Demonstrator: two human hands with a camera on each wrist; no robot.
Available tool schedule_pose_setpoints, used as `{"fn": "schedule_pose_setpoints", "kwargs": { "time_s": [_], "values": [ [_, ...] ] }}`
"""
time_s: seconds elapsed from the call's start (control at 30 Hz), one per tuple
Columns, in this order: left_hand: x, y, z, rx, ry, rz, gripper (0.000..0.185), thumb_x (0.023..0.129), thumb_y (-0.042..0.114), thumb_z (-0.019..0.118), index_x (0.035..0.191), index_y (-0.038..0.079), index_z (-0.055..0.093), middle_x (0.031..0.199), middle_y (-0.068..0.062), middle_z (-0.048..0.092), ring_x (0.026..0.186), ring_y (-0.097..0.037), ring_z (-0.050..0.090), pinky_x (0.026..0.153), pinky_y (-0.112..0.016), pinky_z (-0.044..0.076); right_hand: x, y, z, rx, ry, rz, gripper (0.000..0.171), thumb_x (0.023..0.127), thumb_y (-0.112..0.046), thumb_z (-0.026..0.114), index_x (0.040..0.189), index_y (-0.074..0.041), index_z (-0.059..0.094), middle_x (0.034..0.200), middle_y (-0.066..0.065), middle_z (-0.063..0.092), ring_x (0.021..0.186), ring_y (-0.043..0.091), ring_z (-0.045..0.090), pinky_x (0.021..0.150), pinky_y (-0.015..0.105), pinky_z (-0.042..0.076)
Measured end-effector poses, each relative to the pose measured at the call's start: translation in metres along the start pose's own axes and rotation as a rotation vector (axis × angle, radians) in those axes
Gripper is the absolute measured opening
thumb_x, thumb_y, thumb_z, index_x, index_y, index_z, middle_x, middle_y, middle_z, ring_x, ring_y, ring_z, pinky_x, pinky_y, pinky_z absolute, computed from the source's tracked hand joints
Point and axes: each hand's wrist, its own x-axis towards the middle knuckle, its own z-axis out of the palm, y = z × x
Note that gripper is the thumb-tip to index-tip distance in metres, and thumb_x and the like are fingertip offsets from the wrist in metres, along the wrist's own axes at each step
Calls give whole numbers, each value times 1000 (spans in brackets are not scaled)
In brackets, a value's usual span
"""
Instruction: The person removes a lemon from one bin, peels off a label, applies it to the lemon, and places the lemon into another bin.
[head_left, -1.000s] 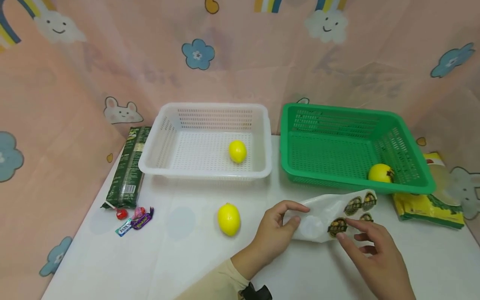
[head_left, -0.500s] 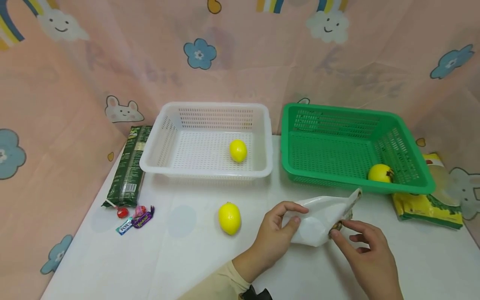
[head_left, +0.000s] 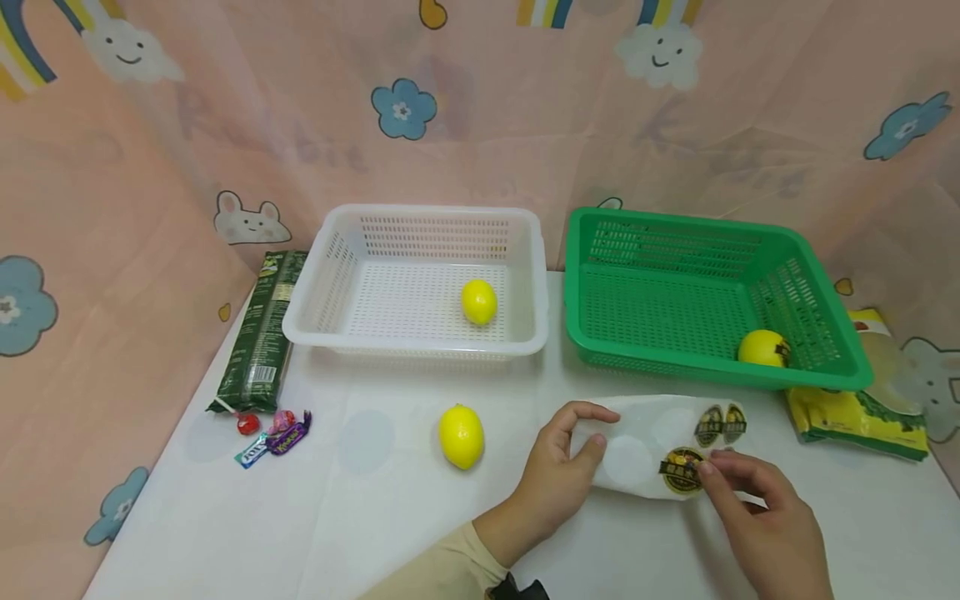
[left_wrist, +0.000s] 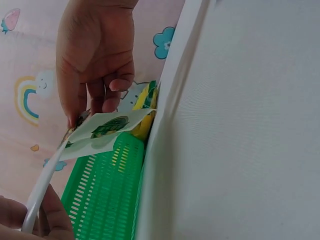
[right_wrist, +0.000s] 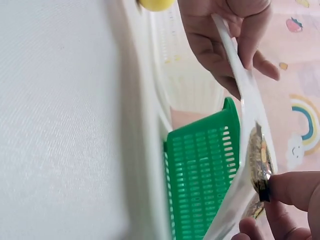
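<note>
A white sheet of stickers [head_left: 637,442], with several round dark-and-gold stickers at its right end, is held above the table. My left hand [head_left: 558,467] grips its left end between thumb and fingers. With thumb and forefinger, my right hand [head_left: 772,517] pinches the edge of the large sticker [head_left: 681,469]; in the right wrist view that sticker [right_wrist: 260,160] lies against the sheet. A yellow lemon [head_left: 461,437] rests on the table left of my left hand. Another lemon [head_left: 478,302] is in the white basket [head_left: 405,342]. The green basket [head_left: 660,292] holds a lemon [head_left: 762,347] bearing a dark sticker.
At the left lie a dark green packet [head_left: 258,333], a red lollipop [head_left: 247,423] and several wrapped candies [head_left: 288,433]. A yellow packet [head_left: 862,425] sits partly under the green basket's right end. A pink patterned cloth [head_left: 495,100] hangs behind the baskets.
Half a second ago the sheet's right end was bent up by my right hand; now it lies flatter, the stickers facing up. My right hand has shifted slightly right; my left hand keeps its grip.
</note>
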Motion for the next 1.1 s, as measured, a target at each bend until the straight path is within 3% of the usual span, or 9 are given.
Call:
{"fn": "schedule_pose_setpoints", "kwargs": {
  "time_s": [0.13, 0.2, 0.27, 0.37, 0.47, 0.53, 0.7, 0.93, 1.1],
  "values": [
    [1, -3, 3, 78, 12, 4, 25, 104, -2, 54, 123, 7, 68, 136, 3, 64, 145, -20, 43, 118, -39, 31, 2, 5, -3, -9, 3, 20, 45, 100, -50, 72, 125, -12, 74, 110, -20, 65, 92, -12, 51, 69, 11, 45],
    [1, -4, 3, 183, 17, -2, 25, 103, 0, 56, 122, 10, 69, 134, 4, 62, 143, -18, 45, 118, -41, 32, 3, 6, -4, -12, 5, 21, 44, 101, -50, 71, 123, -12, 74, 112, -19, 66, 93, -11, 51, 69, 11, 44],
    [1, -6, 2, 349, 14, -28, 26, 101, 5, 60, 123, 15, 70, 133, 1, 59, 139, -19, 45, 116, -41, 34, 3, 7, -5, -14, -1, 27, 45, 101, -49, 70, 122, -10, 74, 121, -12, 66, 95, -9, 50, 69, 11, 44],
    [-1, -10, 2, 704, -39, -76, 30, 99, 17, 67, 128, 22, 71, 147, -10, 47, 143, -28, 33, 113, -48, 30, 4, 7, -6, -13, -16, 39, 46, 102, -50, 69, 122, -9, 74, 133, 0, 64, 97, -7, 50, 69, 12, 44],
    [-6, -13, 4, 1038, -129, -111, 39, 99, 30, 72, 137, 28, 68, 167, -25, 22, 153, -45, 12, 113, -59, 23, 5, 7, -5, -18, -24, 60, 47, 102, -51, 68, 121, -8, 74, 137, 5, 62, 98, -6, 50, 69, 13, 44],
    [-8, -15, 4, 1165, -178, -125, 44, 99, 35, 73, 142, 30, 66, 171, -29, 8, 155, -55, -1, 115, -66, 18, 5, 7, -5, -17, -21, 71, 46, 102, -50, 68, 120, -8, 74, 136, 4, 63, 98, -5, 50, 69, 13, 44],
    [-11, -15, 4, 1260, -208, -122, 50, 99, 41, 73, 147, 37, 63, 173, -27, -6, 153, -59, -14, 116, -75, 12, 6, 8, -2, -21, -23, 44, 43, 103, -47, 69, 116, -7, 74, 134, 3, 65, 96, -7, 50, 70, 12, 45],
    [-16, 14, -12, 1362, -74, 111, 49, 99, 44, 74, 145, 30, 63, 174, -20, 11, 155, -54, 5, 115, -73, 18, 6, 8, -1, -11, -35, 40, 40, 102, -46, 71, 111, -7, 75, 131, -2, 66, 93, -12, 51, 70, 11, 46],
    [-20, 49, -49, 1484, -7, 56, 59, 94, 48, 79, 146, 25, 64, 169, -21, 26, 150, -53, 22, 110, -67, 31, 7, 9, -2, -7, -40, 40, 39, 101, -46, 72, 109, -8, 75, 120, -18, 64, 88, -13, 53, 70, 11, 47]
  ]
}}
